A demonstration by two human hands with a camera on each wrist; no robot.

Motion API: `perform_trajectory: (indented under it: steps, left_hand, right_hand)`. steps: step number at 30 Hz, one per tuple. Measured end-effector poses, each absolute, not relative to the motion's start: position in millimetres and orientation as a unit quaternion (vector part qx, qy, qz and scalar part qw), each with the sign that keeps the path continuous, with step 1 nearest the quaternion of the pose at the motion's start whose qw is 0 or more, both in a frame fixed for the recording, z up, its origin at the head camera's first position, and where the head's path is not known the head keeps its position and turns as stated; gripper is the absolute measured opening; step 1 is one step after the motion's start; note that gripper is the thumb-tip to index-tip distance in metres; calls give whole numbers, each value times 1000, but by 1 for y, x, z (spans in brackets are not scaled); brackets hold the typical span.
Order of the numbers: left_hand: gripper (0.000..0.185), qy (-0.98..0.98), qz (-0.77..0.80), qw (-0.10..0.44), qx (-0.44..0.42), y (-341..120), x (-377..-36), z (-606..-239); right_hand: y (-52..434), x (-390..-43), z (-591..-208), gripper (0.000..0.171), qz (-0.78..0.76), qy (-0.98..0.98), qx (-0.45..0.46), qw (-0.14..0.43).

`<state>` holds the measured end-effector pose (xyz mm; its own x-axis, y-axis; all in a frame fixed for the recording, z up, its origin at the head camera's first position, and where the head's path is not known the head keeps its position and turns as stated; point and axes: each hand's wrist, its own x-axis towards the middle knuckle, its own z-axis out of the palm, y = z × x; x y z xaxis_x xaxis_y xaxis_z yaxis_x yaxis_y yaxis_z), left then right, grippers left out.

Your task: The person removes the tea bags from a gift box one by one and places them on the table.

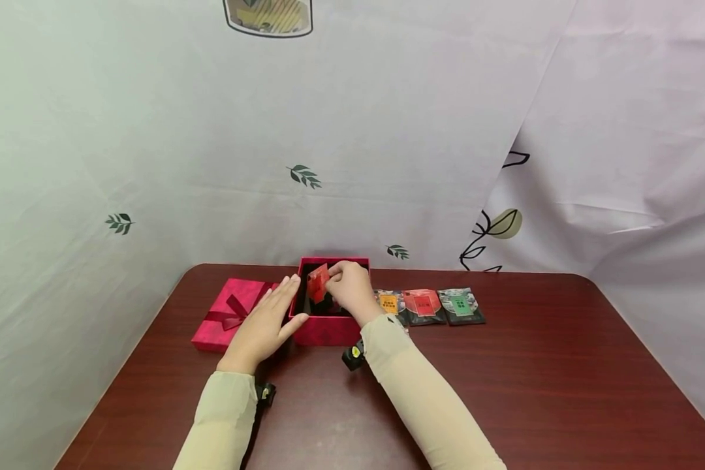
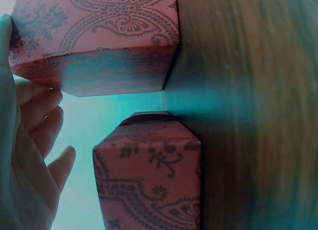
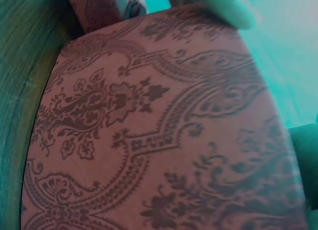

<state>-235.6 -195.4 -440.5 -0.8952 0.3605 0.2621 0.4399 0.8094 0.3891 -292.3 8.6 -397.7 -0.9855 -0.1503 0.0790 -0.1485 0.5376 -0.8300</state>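
Observation:
An open pink-red patterned gift box (image 1: pixel 326 331) stands at the table's far side, its inside dark. Between thumb and fingers my right hand (image 1: pixel 352 287) pinches a red and black packet (image 1: pixel 317 284), tilted within the box opening. My left hand (image 1: pixel 264 326) lies with straight fingers at the box's left rim, thumb near the front corner. The box's patterned wall (image 3: pixel 149 130) fills most of the right wrist view. Left of the box lies its lid (image 1: pixel 220 316) with a dark red ribbon bow, partly behind my left hand.
Right of the box lie packets in a row: one with an orange label (image 1: pixel 390 303), partly behind my right wrist, a red one (image 1: pixel 424 305) and one with a green label (image 1: pixel 461 307). A pale leaf-printed cloth (image 1: pixel 388 130) hangs behind the dark red wooden table (image 1: pixel 540 378).

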Motion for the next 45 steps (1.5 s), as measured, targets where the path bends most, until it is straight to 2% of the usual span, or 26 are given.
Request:
perform_trajectory:
  steps: [5, 10, 26, 45]
  left_hand:
    - [77, -946, -228, 88, -212, -195, -236, -439]
    - [76, -946, -229, 88, -214, -194, -236, -437]
    - [77, -945, -225, 99, -218, -193, -237, -437]
    - [79, -949, -220, 90, -208, -195, -235, -440]
  right_hand:
    - [18, -281, -390, 19, -481, 869, -103, -42]
    - [28, -274, -386, 20, -511, 852, -101, -54]
    - [75, -251, -378, 18, -684, 727, -64, -12]
    - [137, -231, -372, 23, -698, 709, -84, 60]
